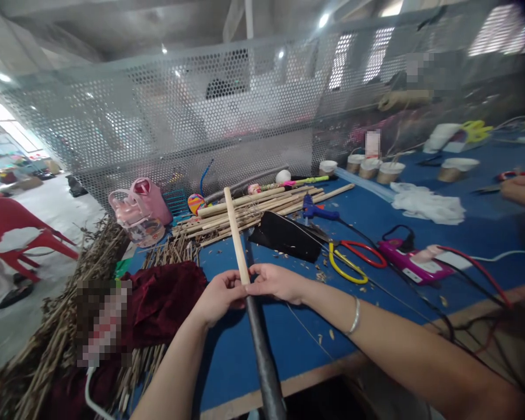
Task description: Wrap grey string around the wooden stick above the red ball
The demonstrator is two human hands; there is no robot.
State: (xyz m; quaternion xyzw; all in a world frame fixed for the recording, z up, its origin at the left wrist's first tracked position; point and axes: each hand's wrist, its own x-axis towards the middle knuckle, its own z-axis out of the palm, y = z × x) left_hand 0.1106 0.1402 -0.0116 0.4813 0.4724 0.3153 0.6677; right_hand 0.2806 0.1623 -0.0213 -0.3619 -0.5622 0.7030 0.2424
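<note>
A pale wooden stick [235, 236] stands out from the end of a dark grey tube-like length [262, 356] that runs down toward me. My left hand [221, 296] pinches it from the left where wood and dark part meet. At the same joint, my right hand [277, 282] grips from the right with thumb and fingers closed. Whether the dark part is a sleeve or a wrapping, I cannot tell. Just beyond my hands lies a piece of black cloth [284, 233], beside scissors with red and yellow handles [350, 262].
Loose wooden sticks [262, 207] and a blue glue gun [319, 209] lie behind. A purple power strip [413, 262] with cables sits at right, near another person's hand [522, 189]. Dried stalks [70, 286] and dark red cloth [166, 297] are at left; a perforated metal screen [192, 116] stands behind.
</note>
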